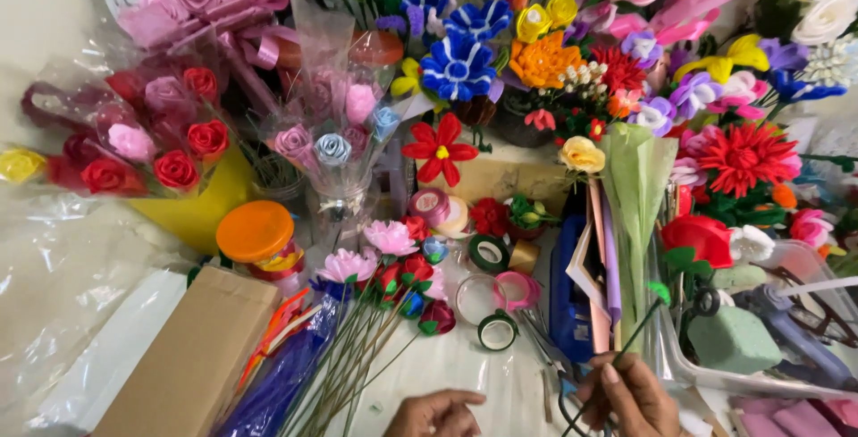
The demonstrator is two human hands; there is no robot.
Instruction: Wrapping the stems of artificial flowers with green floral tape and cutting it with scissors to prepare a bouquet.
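Handmade paper and ribbon flowers are crowding the white worktop (447, 365), from the wrapped rose bouquets (152, 147) at left to the loose stemmed blooms (384, 267) in the middle. Left hand (435, 415) is resting loosely curled on the worktop, holding nothing. Right hand (633, 394) is pinching a thin green stem (639, 328) rising toward the clear bin (804, 263); stem work seems underway.

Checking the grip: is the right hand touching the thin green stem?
Touching. The head view shows the right hand with fingers closed around the thin green stem.
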